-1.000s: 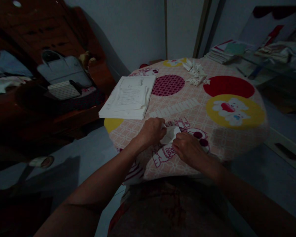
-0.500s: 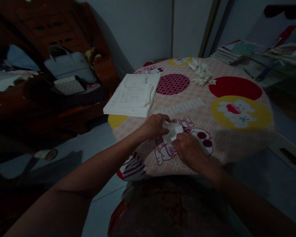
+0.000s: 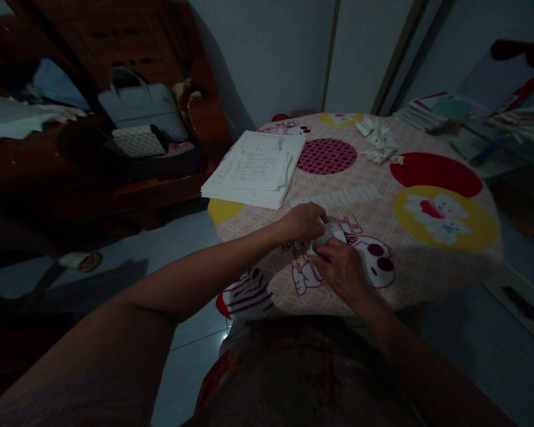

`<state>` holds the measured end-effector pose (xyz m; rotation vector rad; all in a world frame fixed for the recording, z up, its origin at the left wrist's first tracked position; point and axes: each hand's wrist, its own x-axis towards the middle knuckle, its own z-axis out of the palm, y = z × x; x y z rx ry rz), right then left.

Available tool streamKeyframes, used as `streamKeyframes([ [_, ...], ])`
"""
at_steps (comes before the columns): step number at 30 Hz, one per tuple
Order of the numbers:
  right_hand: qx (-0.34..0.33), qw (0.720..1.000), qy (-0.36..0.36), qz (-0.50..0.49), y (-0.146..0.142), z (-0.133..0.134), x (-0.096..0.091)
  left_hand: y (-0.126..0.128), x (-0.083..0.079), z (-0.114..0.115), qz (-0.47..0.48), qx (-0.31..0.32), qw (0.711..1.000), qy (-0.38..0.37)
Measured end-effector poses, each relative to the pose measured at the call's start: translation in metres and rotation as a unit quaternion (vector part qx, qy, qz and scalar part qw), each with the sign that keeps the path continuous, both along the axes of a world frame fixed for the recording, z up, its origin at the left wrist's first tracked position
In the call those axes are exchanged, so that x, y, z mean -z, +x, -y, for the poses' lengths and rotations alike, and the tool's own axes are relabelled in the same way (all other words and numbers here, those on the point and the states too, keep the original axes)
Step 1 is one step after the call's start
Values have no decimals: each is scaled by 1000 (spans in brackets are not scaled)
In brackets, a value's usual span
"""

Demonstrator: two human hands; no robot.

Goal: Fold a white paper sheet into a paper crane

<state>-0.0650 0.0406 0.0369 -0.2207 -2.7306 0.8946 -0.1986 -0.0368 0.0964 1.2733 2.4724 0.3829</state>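
A small folded piece of white paper [image 3: 328, 236] lies between my two hands near the front edge of a round table covered in a pink cartoon-print cloth [image 3: 382, 201]. My left hand [image 3: 303, 222] pinches its left side with closed fingers. My right hand [image 3: 340, 271] presses and grips its lower right part, fingers curled. Most of the paper is hidden under the fingers.
A stack of white sheets [image 3: 256, 169] sits at the table's left edge. Several folded white paper pieces [image 3: 380, 139] lie at the far side. A dark wooden bench holding a grey bag [image 3: 140, 104] stands left. Books and cloth [image 3: 463, 112] are piled right.
My hands have closed in on the paper, which now looks smaller and more folded. The view has shifted, so the table sits further right in the picture.
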Motion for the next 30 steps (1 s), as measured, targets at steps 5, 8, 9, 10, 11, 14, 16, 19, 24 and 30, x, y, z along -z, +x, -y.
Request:
streamKeyframes([
  [5, 20, 999, -19, -17, 1, 3, 1, 1, -2, -4, -12, 25, 1000, 12],
  [8, 27, 999, 9, -21, 0, 5, 2, 3, -9, -9, -1, 43, 999, 16],
  [9, 28, 999, 16, -21, -1, 5, 2, 2, -11, -10, 3, 53, 998, 16],
  [10, 31, 999, 23, -21, -1, 6, 2, 2, -14, -11, 6, 60, 998, 14],
  [11, 33, 999, 29, -22, -1, 6, 3, 1, -15, -12, 4, 67, 998, 13],
  [14, 43, 998, 42, -26, -2, 4, 3, -4, -17, -13, 11, 80, 997, 16],
  [16, 39, 998, 46, -24, -2, 3, 2, -9, -15, -11, 36, 93, 995, 31],
  [19, 24, 998, 49, -10, -4, 1, 1, -16, -11, -6, 76, 100, 991, 52],
  [24, 19, 999, 49, 7, -4, 0, 1, -24, -13, 1, 48, 99, 991, 70],
  [30, -5, 999, 31, -7, -2, -2, 0, -23, -24, -5, 23, 125, 990, 64],
])
